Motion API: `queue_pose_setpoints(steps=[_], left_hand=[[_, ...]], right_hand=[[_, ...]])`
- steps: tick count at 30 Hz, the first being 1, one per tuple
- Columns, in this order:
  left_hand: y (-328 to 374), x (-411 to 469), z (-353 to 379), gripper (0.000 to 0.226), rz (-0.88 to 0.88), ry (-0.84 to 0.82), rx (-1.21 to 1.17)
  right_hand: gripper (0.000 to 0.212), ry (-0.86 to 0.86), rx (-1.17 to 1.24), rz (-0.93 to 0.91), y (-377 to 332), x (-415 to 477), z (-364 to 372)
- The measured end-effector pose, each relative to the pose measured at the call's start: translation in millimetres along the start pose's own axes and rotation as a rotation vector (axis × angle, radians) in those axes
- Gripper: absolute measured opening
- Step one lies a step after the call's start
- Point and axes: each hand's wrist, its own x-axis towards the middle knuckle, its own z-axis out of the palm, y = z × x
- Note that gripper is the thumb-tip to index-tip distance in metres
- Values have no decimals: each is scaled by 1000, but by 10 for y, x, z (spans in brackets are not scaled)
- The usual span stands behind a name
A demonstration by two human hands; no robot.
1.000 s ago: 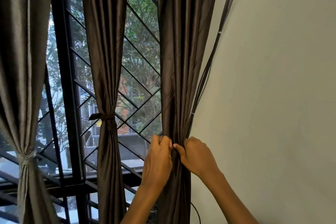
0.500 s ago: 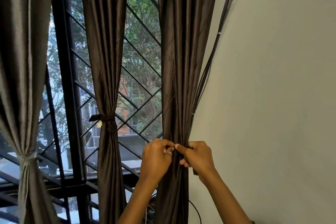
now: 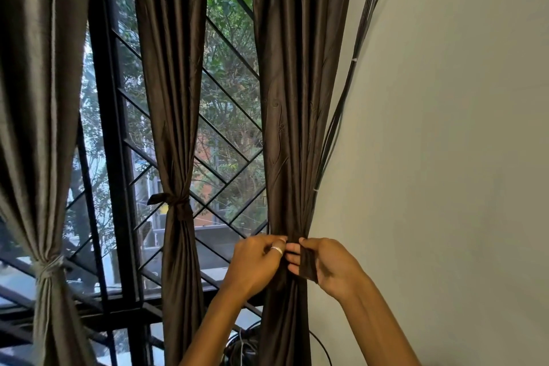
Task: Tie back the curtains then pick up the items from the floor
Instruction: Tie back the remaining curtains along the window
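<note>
Left hand (image 3: 258, 265) and right hand (image 3: 330, 268), both raised, pinch the tie (image 3: 309, 265) (a dark strip) round the curtain (image 3: 294, 98), just beside the wall (image 3: 445, 157).

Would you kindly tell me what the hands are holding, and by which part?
The dark brown fabric tie strip wrapped round the rightmost brown satin curtain: the right hand pinches its loose end, the left hand pinches it against the curtain.

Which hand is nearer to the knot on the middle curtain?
Left. The left hand is right of and below the knot; the right hand is farther right, at the wall-side edge of the right curtain, pinching a tie strip.
</note>
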Motion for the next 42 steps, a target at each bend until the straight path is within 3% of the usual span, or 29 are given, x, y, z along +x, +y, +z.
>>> queue_pose_setpoints(steps=[5,14,18,24,29,32,35,37,42], left_hand=[[107,-70,-18,26,76,-67,25],[140,-84,71,49,213,-190,224],[141,-76,53,53,222,-200,225],[127,-67,52,33,265,-191,250],[104,-19,19,44,162,-165,212],[56,36,-3,48,35,-142,28],[94,57,-28,45,-53,-119,-32],[123,68,-33,43,-108,-137,-104],[97,85,-34,45,-128,-123,-104]], right_hand=[[19,56,23,18,1,-31,-1],[26,192,14,-67,55,-55,126],[27,189,-6,-89,76,-54,130],[25,175,-71,-101,82,-73,154],[20,87,-141,-230,149,-178,117],[32,90,-259,-379,293,-218,114],[60,115,-603,-555,505,-233,72],[67,146,-805,-668,658,-232,64],[23,287,-1089,-827,830,-134,10]])
